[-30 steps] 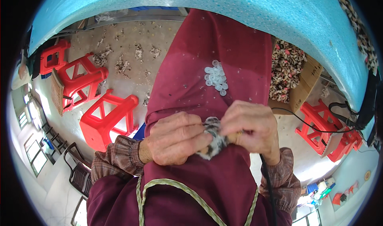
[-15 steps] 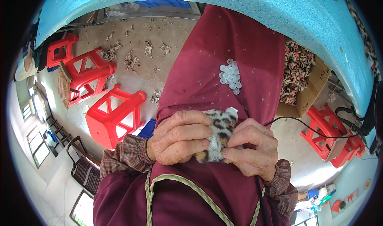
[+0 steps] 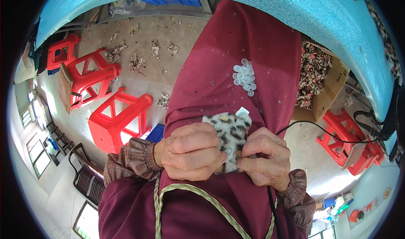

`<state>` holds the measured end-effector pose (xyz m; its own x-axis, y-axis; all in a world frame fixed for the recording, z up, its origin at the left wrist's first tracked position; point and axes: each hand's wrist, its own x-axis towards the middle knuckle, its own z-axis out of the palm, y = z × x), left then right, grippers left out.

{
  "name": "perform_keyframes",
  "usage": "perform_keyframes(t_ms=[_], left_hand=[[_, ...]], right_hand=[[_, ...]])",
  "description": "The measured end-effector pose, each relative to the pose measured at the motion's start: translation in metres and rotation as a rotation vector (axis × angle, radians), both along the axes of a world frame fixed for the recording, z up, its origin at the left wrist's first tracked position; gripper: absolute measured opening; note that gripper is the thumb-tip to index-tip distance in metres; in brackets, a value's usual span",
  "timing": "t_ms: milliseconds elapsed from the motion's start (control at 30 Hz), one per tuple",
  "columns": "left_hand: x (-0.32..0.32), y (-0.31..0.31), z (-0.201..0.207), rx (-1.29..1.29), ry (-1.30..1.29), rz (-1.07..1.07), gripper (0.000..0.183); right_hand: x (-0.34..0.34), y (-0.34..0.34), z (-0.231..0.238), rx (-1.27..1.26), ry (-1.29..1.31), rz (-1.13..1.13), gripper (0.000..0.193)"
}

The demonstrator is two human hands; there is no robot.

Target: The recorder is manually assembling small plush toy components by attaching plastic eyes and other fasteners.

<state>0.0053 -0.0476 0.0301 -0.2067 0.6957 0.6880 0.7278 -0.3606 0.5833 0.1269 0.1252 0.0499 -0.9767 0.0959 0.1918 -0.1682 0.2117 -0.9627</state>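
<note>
Between my two hands, above my lap, is a small plush piece (image 3: 233, 131) in pale fur with black spots and some tan patches. A white tag (image 3: 242, 112) sticks out at its far right corner. My left hand (image 3: 190, 151) is closed on the left edge, fingers curled under the palm. With thumb and forefinger, my right hand (image 3: 266, 154) pinches the lower right edge. What lies under the fingers is hidden. Farther up on the maroon apron (image 3: 219, 70) rests a small heap of translucent white plastic caps (image 3: 244, 76).
A light-blue table edge (image 3: 270, 4) curves across the top. Right of my lap stands a cardboard box (image 3: 331, 87) full of spotted plush pieces (image 3: 311, 72). Red stools (image 3: 116, 123) stand at the left, others (image 3: 344, 131) at the right. Fur scraps (image 3: 137, 63) litter the floor. A black cable (image 3: 314, 126) runs rightward.
The plush piece has turned and spread, showing more of its spotted face and the tag. My left hand has curled tighter and shifted slightly. My right hand keeps its pinch.
</note>
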Motion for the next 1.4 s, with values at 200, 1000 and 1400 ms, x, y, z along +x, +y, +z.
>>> perform_keyframes(t_ms=[200,1000,1400], left_hand=[[0.006,-0.001,-0.002,0.063,-0.012,0.071,0.016],[-0.007,0.006,0.003,-0.124,-0.046,-0.044,0.029],[-0.002,0.001,-0.003,-0.040,0.004,0.055,0.021]], right_hand=[[0.001,0.000,0.002,0.045,-0.018,0.025,0.021],[0.001,-0.002,0.001,-0.014,-0.006,-0.052,0.022],[0.001,-0.001,0.005,0.023,0.073,-0.041,0.019]])
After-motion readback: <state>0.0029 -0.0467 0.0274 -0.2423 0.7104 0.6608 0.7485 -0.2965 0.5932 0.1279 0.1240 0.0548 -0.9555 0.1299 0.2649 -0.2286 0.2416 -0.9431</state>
